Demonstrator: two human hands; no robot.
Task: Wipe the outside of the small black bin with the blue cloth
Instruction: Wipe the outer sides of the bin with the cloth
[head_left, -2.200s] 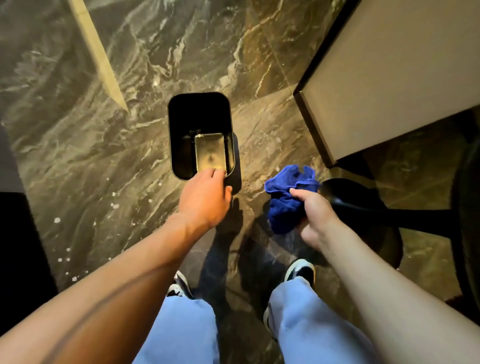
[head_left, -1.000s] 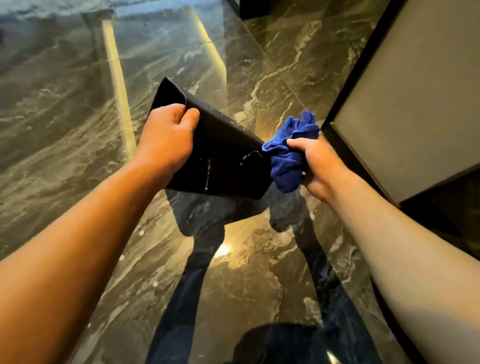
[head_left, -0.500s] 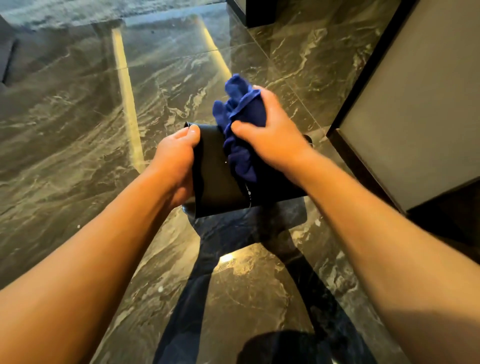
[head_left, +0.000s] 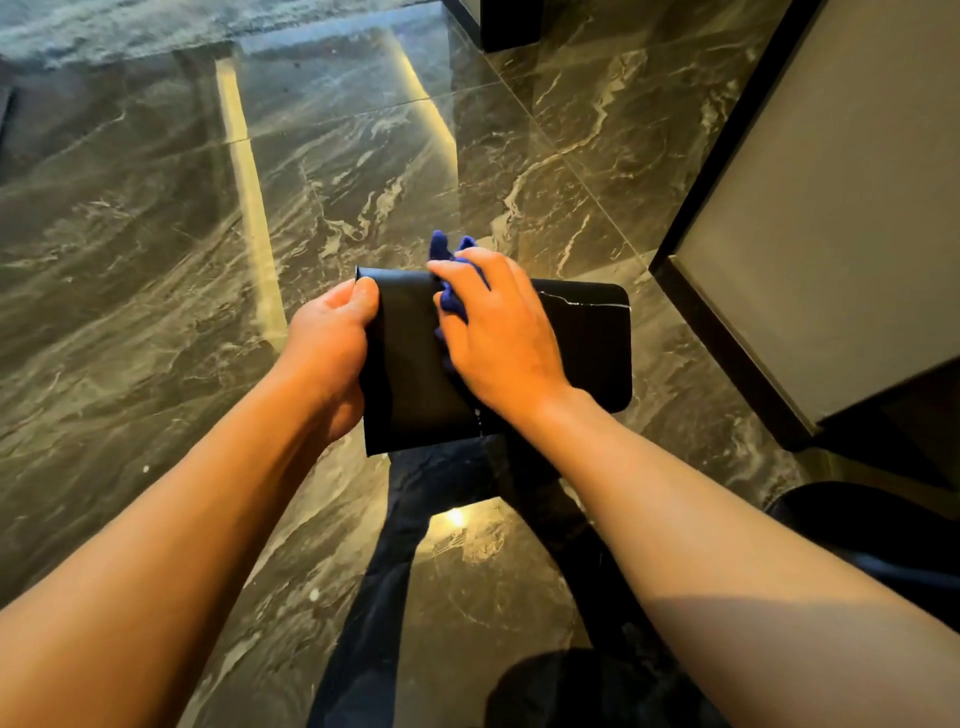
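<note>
The small black bin (head_left: 587, 348) is held sideways in the air above the floor, its broad side facing up. My left hand (head_left: 332, 343) grips its left end, thumb over the top edge. My right hand (head_left: 498, 332) presses the crumpled blue cloth (head_left: 451, 301) flat against the bin's upper side near the middle. Most of the cloth is hidden under my palm; a tuft sticks out past the bin's far edge. A thin pale streak runs across the bin's right part.
Dark polished marble floor (head_left: 156, 260) lies all around, with light strips reflected in it. A beige cabinet with a dark frame (head_left: 810, 249) stands at the right. A dark round chair base (head_left: 872, 525) sits at the lower right.
The bin went from standing on the floor to lifted and turned sideways in my left hand. My right hand brought the cloth onto its side and slid it down and right.
</note>
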